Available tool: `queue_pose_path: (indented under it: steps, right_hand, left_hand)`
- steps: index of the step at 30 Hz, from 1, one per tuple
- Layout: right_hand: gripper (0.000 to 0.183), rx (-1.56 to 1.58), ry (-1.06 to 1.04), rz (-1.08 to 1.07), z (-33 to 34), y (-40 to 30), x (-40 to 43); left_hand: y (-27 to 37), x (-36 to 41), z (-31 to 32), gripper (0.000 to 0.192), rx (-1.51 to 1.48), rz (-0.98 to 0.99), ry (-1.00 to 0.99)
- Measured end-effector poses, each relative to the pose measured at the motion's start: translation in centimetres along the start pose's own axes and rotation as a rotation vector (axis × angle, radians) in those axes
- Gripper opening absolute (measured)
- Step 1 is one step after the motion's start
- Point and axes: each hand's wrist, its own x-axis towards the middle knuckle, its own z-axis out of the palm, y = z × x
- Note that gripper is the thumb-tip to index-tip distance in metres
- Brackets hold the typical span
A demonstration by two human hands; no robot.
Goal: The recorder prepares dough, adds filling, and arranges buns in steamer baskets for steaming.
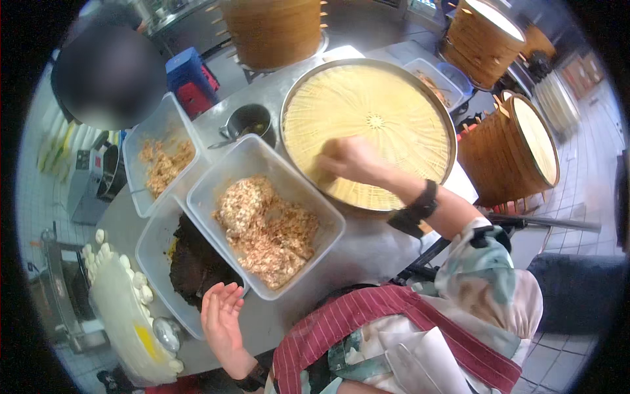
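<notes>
My right hand [347, 160] is over the lower left part of a round metal-rimmed steamer tray [374, 120] lined with a yellow woven mat. Its fingers are curled down and blurred; a yellowish smear shows beneath them, and I cannot tell if they hold anything. My left hand [222, 315] is raised with fingers apart, at the near corner of a plastic tub of dark brown filling [197, 263]. Between the hands stands a translucent tub [320, 241] of pale pinkish filling [266, 226], one edge overlapping the dark filling's tub.
A third tub [189, 111] with scraps of filling and a metal mug [249, 120] stand beyond. White dough pieces [140, 285] and a metal bowl [167, 335] lie at left. Bamboo steamer stacks [270, 32] rise around the table. Another person [110, 79] stands at far left.
</notes>
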Motion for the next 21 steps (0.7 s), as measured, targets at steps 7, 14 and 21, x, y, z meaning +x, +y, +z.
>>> queue_pose_path:
  steps: [7, 14, 21]
  right_hand:
    - [0.025, 0.152, 0.376, 0.317, -11.5, 11.6, 4.6]
    - [0.044, -0.616, 0.051, 0.362, -10.1, 8.4, 3.4]
    - [0.041, 0.253, -0.070, 0.082, -3.6, 4.2, 16.2]
  left_hand:
    - [0.2, -0.1, 1.8, 0.031, 0.036, -0.007, 0.061]
    - [-0.1, 1.5, 2.6, 0.031, 0.024, -0.013, 0.157]
    - [1.0, 2.9, 6.4, 0.033, 0.116, -0.045, 0.101]
